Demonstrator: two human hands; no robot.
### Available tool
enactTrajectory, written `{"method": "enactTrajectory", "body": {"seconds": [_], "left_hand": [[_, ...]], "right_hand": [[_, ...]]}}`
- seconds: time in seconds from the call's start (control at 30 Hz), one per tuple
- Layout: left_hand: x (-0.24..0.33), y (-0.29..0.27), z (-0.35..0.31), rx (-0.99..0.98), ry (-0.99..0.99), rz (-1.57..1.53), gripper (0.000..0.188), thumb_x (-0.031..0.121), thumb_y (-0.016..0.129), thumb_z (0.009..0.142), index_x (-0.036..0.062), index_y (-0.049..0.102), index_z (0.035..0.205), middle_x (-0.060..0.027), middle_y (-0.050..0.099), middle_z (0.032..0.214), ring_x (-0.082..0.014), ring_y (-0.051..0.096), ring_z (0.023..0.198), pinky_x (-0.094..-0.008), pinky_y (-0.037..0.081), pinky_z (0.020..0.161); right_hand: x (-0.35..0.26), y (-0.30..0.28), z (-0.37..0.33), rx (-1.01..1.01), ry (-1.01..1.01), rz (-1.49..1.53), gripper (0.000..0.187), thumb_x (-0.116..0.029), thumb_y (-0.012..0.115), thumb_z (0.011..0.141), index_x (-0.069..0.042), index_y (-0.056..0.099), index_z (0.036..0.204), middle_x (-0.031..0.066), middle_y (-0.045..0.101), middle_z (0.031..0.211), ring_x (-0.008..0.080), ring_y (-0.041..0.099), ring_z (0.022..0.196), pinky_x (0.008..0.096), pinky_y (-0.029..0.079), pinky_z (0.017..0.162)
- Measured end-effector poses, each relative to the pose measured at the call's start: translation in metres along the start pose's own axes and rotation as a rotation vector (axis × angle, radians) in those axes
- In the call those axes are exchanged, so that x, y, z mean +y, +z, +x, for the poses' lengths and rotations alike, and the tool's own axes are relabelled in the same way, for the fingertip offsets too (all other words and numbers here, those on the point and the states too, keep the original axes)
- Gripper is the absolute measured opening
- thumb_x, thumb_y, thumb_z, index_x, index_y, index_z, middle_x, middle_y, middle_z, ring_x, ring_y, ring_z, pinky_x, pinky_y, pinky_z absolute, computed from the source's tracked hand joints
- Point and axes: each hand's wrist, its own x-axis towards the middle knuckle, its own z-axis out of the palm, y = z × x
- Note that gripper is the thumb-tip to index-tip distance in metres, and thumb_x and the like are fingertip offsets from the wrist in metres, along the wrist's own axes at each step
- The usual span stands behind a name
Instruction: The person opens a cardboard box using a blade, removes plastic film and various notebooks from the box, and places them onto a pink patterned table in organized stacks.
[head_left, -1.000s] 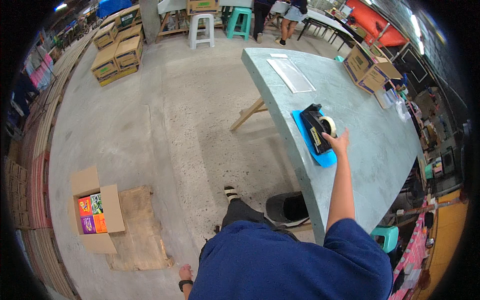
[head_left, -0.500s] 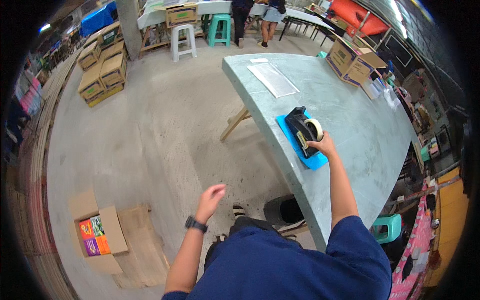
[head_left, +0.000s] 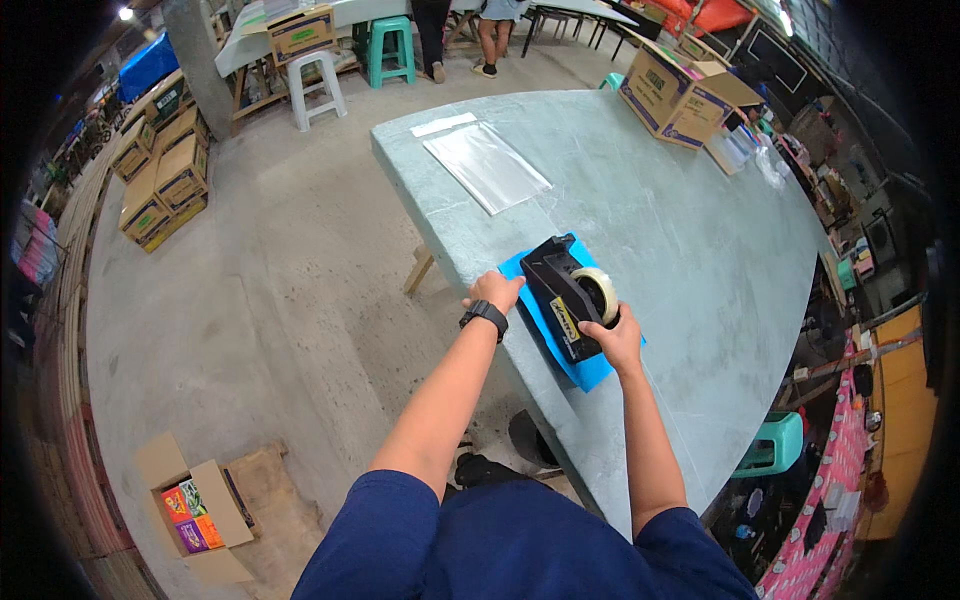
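A black tape dispenser [head_left: 557, 290] with a roll of tape [head_left: 599, 297] stands on a flat blue sheet [head_left: 583, 377] near the table's left edge. My right hand [head_left: 617, 340] grips the dispenser's near right side, thumb by its yellow label. On the left, my left hand [head_left: 496, 290] is closed at the blue sheet's edge, with its thumb on top. Its other fingers are mostly hidden under the hand. Farther up the table lie a stack of clear plastic sleeves [head_left: 488, 168] and a narrow white strip [head_left: 443, 125].
The grey-green table [head_left: 690, 250] has an open carton [head_left: 675, 95] at its far right. An open box of colourful packets [head_left: 192, 515] sits on the floor at lower left. Stacked cartons [head_left: 165, 185], stools [head_left: 390, 52] and two people [head_left: 495, 35] are farther back.
My left hand has moved up and right from beside the table to the blue sheet's edge. My right hand stays on the dispenser. The view has shifted.
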Motion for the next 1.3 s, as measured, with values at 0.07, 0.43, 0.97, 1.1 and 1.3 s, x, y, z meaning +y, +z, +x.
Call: {"method": "enactTrajectory", "body": {"seconds": [0.07, 0.43, 0.97, 1.1, 1.3], "left_hand": [[-0.001, -0.004, -0.002, -0.011, -0.023, -0.025, 0.035, 0.04, 0.061, 0.07, 0.0139, 0.065, 0.091, -0.0084, 0.061, 0.104, -0.0301, 0.049, 0.106, -0.0481, 0.033, 0.089], [0.0, 0.016, -0.005, -0.238, 0.067, -0.535, 0.023, 0.019, 0.065, 0.075, -0.0028, 0.059, 0.077, -0.0065, 0.059, 0.059, -0.0123, 0.055, 0.046, -0.0249, 0.044, 0.043], [0.003, -0.038, 0.093, 0.046, 0.29, -0.449, 0.022, 0.021, 0.059, 0.081, 0.0, 0.057, 0.074, -0.0105, 0.061, 0.065, -0.0169, 0.057, 0.05, -0.031, 0.044, 0.051], [0.022, -0.044, 0.114, -0.013, 0.14, -0.36, 0.023, 0.021, 0.059, 0.08, -0.0008, 0.058, 0.073, -0.0079, 0.06, 0.06, -0.0131, 0.057, 0.046, -0.0277, 0.043, 0.046], [0.033, -0.044, 0.107, -0.001, 0.102, -0.183, 0.025, 0.02, 0.058, 0.079, -0.004, 0.06, 0.073, -0.0137, 0.062, 0.063, -0.0193, 0.061, 0.048, -0.031, 0.049, 0.054]], "right_hand": [[0.004, 0.003, 0.004, -0.013, 0.001, 0.083, 0.061, -0.026, 0.074, 0.056, 0.005, 0.052, 0.103, 0.0164, 0.061, 0.091, 0.0252, 0.06, 0.082, 0.0321, 0.046, 0.075], [0.048, 0.004, 0.018, 0.07, 0.077, 0.536, 0.044, -0.018, 0.072, 0.061, 0.005, 0.053, 0.094, 0.0115, 0.06, 0.085, 0.0177, 0.057, 0.074, 0.0277, 0.045, 0.07], [0.011, -0.005, 0.072, -0.072, 0.101, 0.7, 0.046, -0.017, 0.071, 0.059, 0.005, 0.054, 0.096, 0.0103, 0.06, 0.087, 0.0174, 0.056, 0.077, 0.0277, 0.043, 0.074], [-0.01, 0.021, 0.131, -0.023, -0.052, 0.489, 0.052, -0.026, 0.074, 0.058, 0.005, 0.055, 0.095, 0.0121, 0.061, 0.087, 0.0182, 0.057, 0.077, 0.0293, 0.045, 0.071], [-0.053, 0.069, 0.183, -0.026, -0.094, 0.174, 0.061, -0.031, 0.074, 0.053, 0.006, 0.054, 0.097, 0.0187, 0.062, 0.089, 0.0256, 0.06, 0.079, 0.0328, 0.047, 0.072]]}}
